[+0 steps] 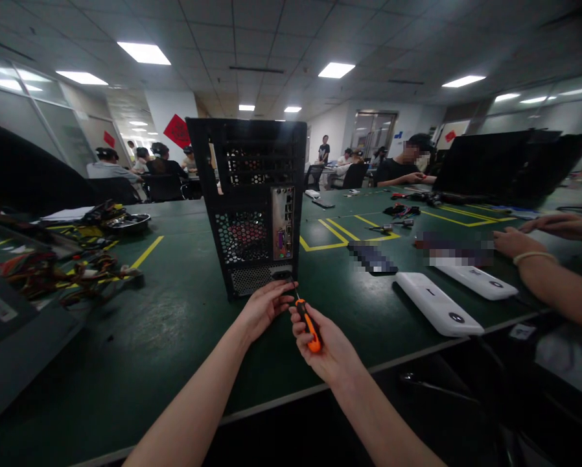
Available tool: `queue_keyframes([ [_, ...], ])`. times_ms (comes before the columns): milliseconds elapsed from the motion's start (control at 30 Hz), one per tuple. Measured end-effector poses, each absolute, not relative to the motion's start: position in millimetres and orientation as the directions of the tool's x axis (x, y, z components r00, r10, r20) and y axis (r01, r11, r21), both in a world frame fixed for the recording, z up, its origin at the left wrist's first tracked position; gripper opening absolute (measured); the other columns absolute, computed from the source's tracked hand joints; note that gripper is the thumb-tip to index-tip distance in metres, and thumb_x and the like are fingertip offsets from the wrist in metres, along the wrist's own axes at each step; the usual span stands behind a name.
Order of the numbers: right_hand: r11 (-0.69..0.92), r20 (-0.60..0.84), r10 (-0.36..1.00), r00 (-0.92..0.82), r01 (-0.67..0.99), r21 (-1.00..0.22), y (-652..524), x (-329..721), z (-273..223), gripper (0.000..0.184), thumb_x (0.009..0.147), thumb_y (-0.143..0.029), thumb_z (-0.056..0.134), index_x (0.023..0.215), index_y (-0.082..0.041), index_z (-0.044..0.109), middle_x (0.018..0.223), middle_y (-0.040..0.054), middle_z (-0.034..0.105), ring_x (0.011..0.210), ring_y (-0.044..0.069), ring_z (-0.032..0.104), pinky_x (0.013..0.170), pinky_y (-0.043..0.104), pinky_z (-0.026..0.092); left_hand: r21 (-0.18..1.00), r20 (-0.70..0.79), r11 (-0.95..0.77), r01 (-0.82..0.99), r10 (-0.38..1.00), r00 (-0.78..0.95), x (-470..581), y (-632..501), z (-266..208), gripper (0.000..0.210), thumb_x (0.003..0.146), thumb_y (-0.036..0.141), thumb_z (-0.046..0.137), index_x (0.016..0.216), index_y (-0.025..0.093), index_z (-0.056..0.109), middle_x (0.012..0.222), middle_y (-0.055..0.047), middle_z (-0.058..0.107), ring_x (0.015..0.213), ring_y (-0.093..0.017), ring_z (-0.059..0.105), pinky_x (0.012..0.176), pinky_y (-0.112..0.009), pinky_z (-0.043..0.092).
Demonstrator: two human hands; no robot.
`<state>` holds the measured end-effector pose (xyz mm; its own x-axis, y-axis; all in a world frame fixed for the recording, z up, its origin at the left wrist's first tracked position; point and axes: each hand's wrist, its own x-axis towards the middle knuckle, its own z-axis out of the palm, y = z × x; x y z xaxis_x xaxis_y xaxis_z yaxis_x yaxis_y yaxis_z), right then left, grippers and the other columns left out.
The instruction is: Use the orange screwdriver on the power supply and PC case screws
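Observation:
A black computer tower case stands upright on the green table, its rear panel with ports and vent holes facing me. My right hand is wrapped round the handle of an orange and black screwdriver. The thin shaft points up and away, toward the lower right corner of the rear panel; whether its tip sits in a screw is too small to tell. Beside the shaft, my left hand has its fingers stretched out along the bottom of the case, near the power supply's vent grille.
White power banks and a dark phone lie to the right. A co-worker's hands are at the far right. Tangled cables and a metal bowl are left, near a grey metal case. Black monitors stand behind.

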<state>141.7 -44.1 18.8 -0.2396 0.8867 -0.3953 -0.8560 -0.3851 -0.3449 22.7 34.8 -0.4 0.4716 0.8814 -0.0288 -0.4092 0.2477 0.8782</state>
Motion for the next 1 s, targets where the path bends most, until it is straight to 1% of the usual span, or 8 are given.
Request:
queue_keyframes([
  [133,-0.366,-0.378,0.9,-0.215,-0.845,-0.39,-42,134,17,0.022,0.086,-0.022,0.035,0.078,-0.01,0.051,0.059,0.0002,0.048,0.04,0.002,0.042,0.027,0.007,0.027,0.876,-0.032,0.25,-0.412,0.883,0.468,23,33,2,0.025,0.073,0.019,0.056,0.096,0.011,0.059,0.116,-0.014,0.054,0.071,-0.01,0.059,0.061,-0.02,0.048],
  [267,-0.215,-0.358,0.933,-0.021,-0.832,-0.511,-43,132,13,0.006,0.078,-0.012,0.048,0.073,-0.011,0.05,0.06,0.0,0.049,0.042,0.001,0.043,0.028,0.007,0.026,0.875,-0.047,0.26,-0.407,0.884,0.464,23,33,2,0.026,0.072,0.017,0.057,0.097,0.012,0.059,0.113,-0.013,0.056,0.072,-0.009,0.059,0.061,-0.019,0.047],
  [400,-0.307,-0.377,0.914,-0.148,-0.86,-0.408,-44,139,14,0.013,0.083,-0.016,0.04,0.08,-0.01,0.051,0.061,0.0006,0.049,0.043,0.002,0.044,0.03,0.007,0.03,0.862,-0.059,0.272,-0.428,0.892,0.448,23,34,0,0.028,0.072,0.016,0.057,0.099,0.011,0.056,0.108,-0.014,0.058,0.081,-0.013,0.06,0.068,-0.022,0.047],
  [567,-0.372,-0.348,0.902,-0.254,-0.866,-0.333,-41,143,18,0.023,0.086,-0.018,0.03,0.083,-0.007,0.05,0.054,-0.002,0.043,0.036,0.001,0.036,0.028,0.007,0.026,0.868,-0.063,0.266,-0.418,0.896,0.44,28,31,1,0.031,0.069,0.015,0.06,0.098,0.01,0.052,0.098,-0.015,0.063,0.083,-0.015,0.06,0.073,-0.025,0.046],
  [767,-0.275,-0.296,0.946,-0.131,-0.807,-0.522,-42,137,18,0.011,0.079,-0.022,0.046,0.078,-0.012,0.05,0.061,0.0006,0.049,0.045,0.002,0.043,0.034,0.009,0.03,0.895,-0.097,0.205,-0.396,0.956,0.277,42,31,0,0.034,0.061,0.01,0.066,0.092,0.011,0.051,0.083,-0.01,0.066,0.065,-0.012,0.06,0.063,-0.024,0.046],
  [900,-0.069,-0.139,0.984,0.108,-0.489,-0.87,-60,136,11,0.031,0.068,-0.02,0.06,0.096,-0.016,0.047,0.084,0.0022,0.052,0.063,0.008,0.053,0.055,0.02,0.046,0.894,-0.104,0.195,-0.402,0.966,0.238,47,33,-1,0.032,0.06,0.009,0.066,0.089,0.011,0.052,0.077,-0.009,0.066,0.064,-0.011,0.06,0.063,-0.024,0.046],
  [967,0.116,0.093,0.972,0.218,-0.094,-0.989,-72,136,7,0.042,0.066,-0.018,0.06,0.104,-0.021,0.044,0.102,0.0044,0.047,0.075,0.011,0.055,0.07,0.029,0.048,0.891,-0.119,0.204,-0.406,0.967,0.225,48,34,-1,0.032,0.06,0.007,0.066,0.088,0.011,0.051,0.076,-0.009,0.066,0.063,-0.011,0.06,0.062,-0.023,0.045],
  [1000,0.2,0.222,0.95,0.22,0.115,-0.973,-76,136,5,0.038,0.068,-0.017,0.056,0.104,-0.022,0.046,0.108,0.0056,0.044,0.083,0.014,0.054,0.077,0.033,0.046,0.889,-0.131,0.212,-0.406,0.967,0.218,48,34,-1,0.032,0.059,0.007,0.066,0.087,0.011,0.051,0.075,-0.009,0.066,0.063,-0.011,0.06,0.061,-0.022,0.045],
])
